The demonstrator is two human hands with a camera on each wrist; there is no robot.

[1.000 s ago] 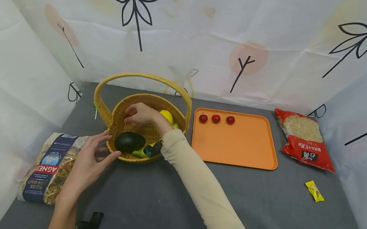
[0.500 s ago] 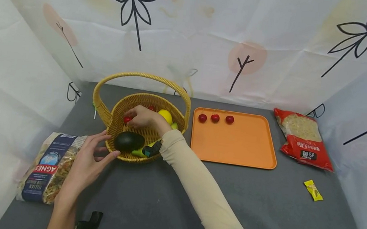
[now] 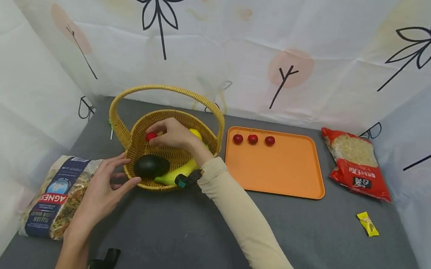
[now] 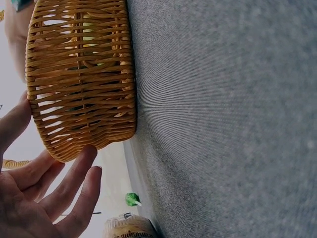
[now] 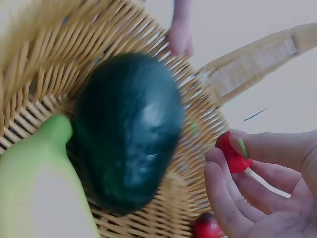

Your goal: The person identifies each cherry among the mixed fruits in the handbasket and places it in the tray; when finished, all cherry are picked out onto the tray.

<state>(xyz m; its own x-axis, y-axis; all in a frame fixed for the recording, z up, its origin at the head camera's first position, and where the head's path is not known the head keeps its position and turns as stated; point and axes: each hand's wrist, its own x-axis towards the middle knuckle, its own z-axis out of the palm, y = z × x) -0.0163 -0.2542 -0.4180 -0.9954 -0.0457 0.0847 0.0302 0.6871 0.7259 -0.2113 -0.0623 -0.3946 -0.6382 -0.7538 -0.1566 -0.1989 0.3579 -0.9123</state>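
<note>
Right hand (image 3: pixel 174 133) pinches a cherry (image 3: pixel 151 136) over the basket (image 3: pixel 135 143); left hand (image 3: pixel 105 188), fingers spread, steadies its rim. We should lift straight, clearing the handle (image 3: pixel 169 89).

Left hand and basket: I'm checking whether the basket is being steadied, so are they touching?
Touching. In the head view the left hand has a fingertip on the basket rim beside the avocado; the left wrist view also shows fingers against the weave.

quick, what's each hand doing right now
Left hand: open, fingers straight, touching the woven wicker basket's rim.
Right hand: pinching a small red cherry over the basket.
</note>
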